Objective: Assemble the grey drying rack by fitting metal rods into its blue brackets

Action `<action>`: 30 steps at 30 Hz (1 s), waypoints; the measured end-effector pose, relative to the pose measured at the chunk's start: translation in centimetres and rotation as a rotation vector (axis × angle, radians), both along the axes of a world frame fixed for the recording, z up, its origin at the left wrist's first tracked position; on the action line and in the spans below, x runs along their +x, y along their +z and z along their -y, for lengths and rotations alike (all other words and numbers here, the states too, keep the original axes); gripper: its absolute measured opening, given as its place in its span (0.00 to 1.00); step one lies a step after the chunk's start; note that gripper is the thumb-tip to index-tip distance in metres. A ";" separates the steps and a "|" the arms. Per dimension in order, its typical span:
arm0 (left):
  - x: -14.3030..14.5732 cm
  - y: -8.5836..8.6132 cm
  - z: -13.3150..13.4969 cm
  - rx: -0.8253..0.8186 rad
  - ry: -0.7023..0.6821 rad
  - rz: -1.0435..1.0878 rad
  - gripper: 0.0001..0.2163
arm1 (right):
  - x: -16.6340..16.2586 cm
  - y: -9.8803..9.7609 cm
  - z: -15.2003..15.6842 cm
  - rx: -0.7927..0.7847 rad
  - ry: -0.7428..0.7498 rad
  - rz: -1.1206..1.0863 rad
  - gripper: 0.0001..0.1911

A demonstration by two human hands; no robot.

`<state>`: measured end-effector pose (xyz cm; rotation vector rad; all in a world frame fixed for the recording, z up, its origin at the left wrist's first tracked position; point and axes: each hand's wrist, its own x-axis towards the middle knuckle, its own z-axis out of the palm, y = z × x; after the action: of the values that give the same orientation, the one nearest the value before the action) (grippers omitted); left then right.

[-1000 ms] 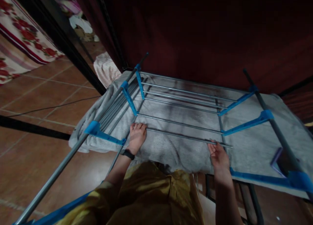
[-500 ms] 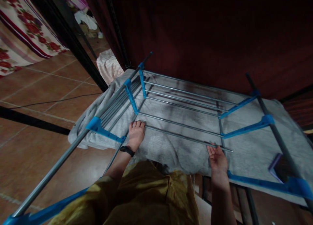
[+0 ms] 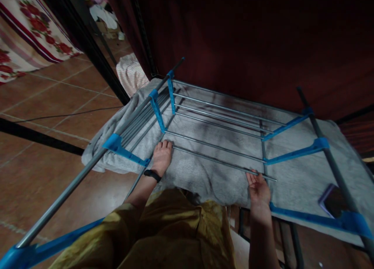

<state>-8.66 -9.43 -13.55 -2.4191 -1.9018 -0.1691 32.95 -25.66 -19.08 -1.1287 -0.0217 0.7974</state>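
A clothes drying rack (image 3: 216, 117) of grey metal rods and blue plastic brackets stands in front of me over a grey cloth (image 3: 295, 171). My left hand (image 3: 161, 156), with a black band on its wrist, is closed on the left end of the nearest metal rod (image 3: 216, 160), beside a blue bracket (image 3: 122, 152). My right hand (image 3: 258, 189) has its palm turned inward and its fingers curled at the right end of the same rod. The rod lies level between both hands. I wear a mustard-yellow top (image 3: 175, 234).
A phone with a purple edge (image 3: 333, 200) lies on the grey cloth at the right, by a blue bar (image 3: 315, 220). A dark red curtain (image 3: 248, 39) hangs behind. On the brown tiled floor (image 3: 43, 171) at left are a black cable (image 3: 58, 117), a pale striped cloth (image 3: 131, 72) and a floral cover (image 3: 23, 31).
Both hands stay on the ends of the nearest rod. The view has shifted a little, so the rack and phone sit slightly differently in the picture.
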 end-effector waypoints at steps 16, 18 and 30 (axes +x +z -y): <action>0.3 0.0 -0.1 -0.003 0.000 -0.071 0.20 | 0.0 -0.1 -0.1 0.005 -0.011 -0.007 0.03; 0.3 0.0 -0.1 0.003 0.002 -0.072 0.20 | 0.0 -0.2 -0.2 0.005 -0.012 -0.003 0.03; -0.7 -1.6 -1.0 0.071 0.063 0.566 0.23 | -0.7 0.0 -0.2 0.031 -0.007 0.039 0.05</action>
<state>-9.37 -8.45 -15.12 -2.4328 -2.1124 -0.9908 32.29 -25.43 -19.03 -1.1146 -0.0621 0.7670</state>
